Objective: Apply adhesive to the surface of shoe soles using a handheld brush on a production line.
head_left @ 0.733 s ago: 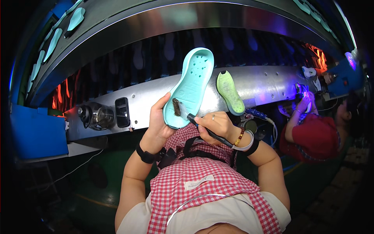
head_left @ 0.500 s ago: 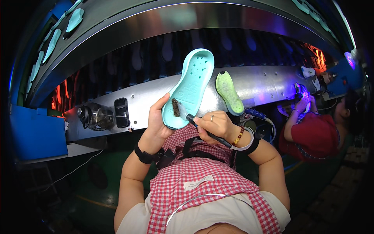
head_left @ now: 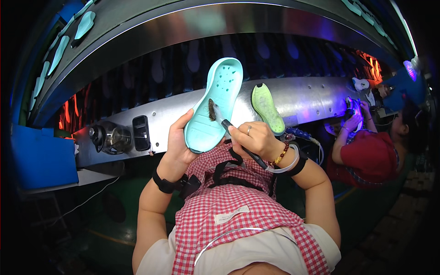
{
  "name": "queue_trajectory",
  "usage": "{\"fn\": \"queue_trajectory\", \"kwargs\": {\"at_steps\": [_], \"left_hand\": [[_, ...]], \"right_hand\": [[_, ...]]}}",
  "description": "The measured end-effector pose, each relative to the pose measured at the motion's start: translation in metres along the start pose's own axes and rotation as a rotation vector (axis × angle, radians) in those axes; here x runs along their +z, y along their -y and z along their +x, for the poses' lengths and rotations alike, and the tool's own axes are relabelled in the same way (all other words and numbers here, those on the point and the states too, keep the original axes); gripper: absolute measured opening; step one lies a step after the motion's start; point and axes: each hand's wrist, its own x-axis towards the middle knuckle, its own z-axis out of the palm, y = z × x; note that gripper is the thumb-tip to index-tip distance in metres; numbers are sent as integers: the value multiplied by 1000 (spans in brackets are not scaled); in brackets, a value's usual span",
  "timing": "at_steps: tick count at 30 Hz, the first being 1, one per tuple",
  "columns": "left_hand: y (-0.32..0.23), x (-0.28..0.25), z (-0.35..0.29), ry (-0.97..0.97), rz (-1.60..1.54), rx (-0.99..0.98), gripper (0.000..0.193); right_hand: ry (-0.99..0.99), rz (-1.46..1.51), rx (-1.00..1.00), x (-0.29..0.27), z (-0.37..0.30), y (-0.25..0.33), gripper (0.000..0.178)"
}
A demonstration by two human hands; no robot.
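A turquoise shoe sole (head_left: 201, 130) with a raised rim is held up by my left hand (head_left: 179, 137), its fingers closed round the left edge near the heel. My right hand (head_left: 255, 140) grips a brush (head_left: 251, 156) with a black handle, and a clear tube runs from it along the wrist. The brush's dark bristles rest on the inner face of the turquoise sole, around its middle. A light green shoe sole (head_left: 267, 108) lies on the metal ledge just beyond my right hand.
On the ledge (head_left: 172, 120) at left stand a clear jug with a black lid (head_left: 110, 137) and a black tray (head_left: 141, 133). Turquoise soles (head_left: 58, 55) lie on the conveyor behind. At right, a co-worker in red (head_left: 369, 156) handles something under violet light.
The brush bristles have moved up from the heel toward the middle of the turquoise sole. My left hand and the sole have shifted slightly left.
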Motion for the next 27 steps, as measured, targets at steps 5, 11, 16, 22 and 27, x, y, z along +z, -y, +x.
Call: {"fn": "queue_trajectory", "kwargs": {"at_steps": [5,11,16,22,27], "left_hand": [[3,-5,2,8,-12,0,45],[4,-1,-4,-3,-22,-14,48],[0,-5,-10,83,-133,-5,44],[-1,-8,-7,121,-190,31,45],[0,-3,-9,156,-199,40,43]], "right_hand": [[-18,-37,58,4,-3,1,23],[-141,27,280,-1,5,-6,25],[-84,-107,-152,-21,10,20,26],[-51,-252,-306,-24,4,25,21],[-76,-223,-300,-25,3,22,22]]}}
